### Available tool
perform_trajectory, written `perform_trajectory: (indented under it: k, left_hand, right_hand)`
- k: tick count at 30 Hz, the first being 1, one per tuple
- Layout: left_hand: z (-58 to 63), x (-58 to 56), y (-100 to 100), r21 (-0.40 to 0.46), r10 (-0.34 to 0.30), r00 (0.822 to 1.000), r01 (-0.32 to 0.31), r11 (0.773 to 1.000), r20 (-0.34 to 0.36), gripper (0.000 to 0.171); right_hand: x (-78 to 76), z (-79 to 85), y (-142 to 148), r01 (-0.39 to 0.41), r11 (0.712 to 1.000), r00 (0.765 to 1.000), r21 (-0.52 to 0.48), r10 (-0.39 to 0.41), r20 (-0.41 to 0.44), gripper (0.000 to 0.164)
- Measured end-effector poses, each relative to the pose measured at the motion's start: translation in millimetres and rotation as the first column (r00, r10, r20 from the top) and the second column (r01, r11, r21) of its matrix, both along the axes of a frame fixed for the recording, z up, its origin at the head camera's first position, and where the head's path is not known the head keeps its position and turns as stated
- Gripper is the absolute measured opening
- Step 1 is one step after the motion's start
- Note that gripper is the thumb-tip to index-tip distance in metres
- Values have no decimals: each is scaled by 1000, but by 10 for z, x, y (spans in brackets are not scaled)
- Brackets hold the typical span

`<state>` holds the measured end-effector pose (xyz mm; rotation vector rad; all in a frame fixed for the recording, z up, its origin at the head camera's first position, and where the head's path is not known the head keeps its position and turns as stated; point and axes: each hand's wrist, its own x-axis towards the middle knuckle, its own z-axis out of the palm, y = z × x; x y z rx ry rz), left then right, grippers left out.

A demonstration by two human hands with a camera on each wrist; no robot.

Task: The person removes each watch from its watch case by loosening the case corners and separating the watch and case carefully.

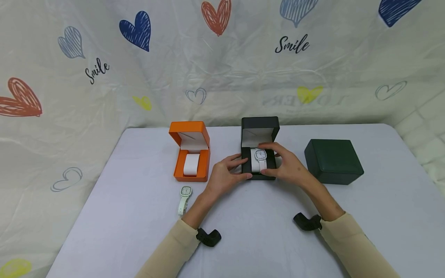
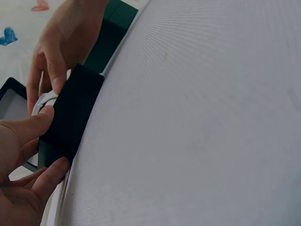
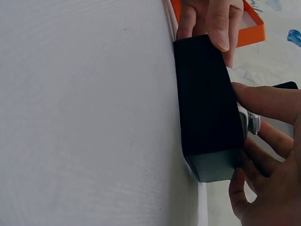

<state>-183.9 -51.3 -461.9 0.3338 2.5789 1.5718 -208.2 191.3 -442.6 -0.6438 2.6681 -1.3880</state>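
Note:
A black watch box [image 1: 260,122] stands with its lid raised, a white watch [image 1: 260,155] lying in it around a white cushion [image 1: 255,164]. My left hand [image 1: 224,175] holds the box by its left side, thumb at the front edge; in the left wrist view a fingertip touches the lower corner of the box front [image 2: 77,110]. My right hand [image 1: 292,166] reaches over the right side and pinches the watch on its cushion, index finger at the far end and thumb at the near end. The right wrist view shows the watch [image 3: 254,123] partly hidden by the box front.
Left of the black box, an open orange watch box [image 1: 179,170] holds a white cushion [image 1: 191,165]. A pale green watch [image 1: 184,199] lies on the white table [image 1: 121,224] by my left forearm. To the right is a closed dark green box [image 1: 333,160]. A heart-printed sheet [image 1: 167,58] hangs behind.

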Motion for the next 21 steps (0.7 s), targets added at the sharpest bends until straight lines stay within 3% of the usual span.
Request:
perform_trajectory:
  k: [21]
  left_hand:
    - [-24, -4, 4, 14, 3, 1000, -3, 1000, -2, 54]
  right_hand:
    - [-16, 16, 5, -28, 998, 1000, 60, 28, -8, 77]
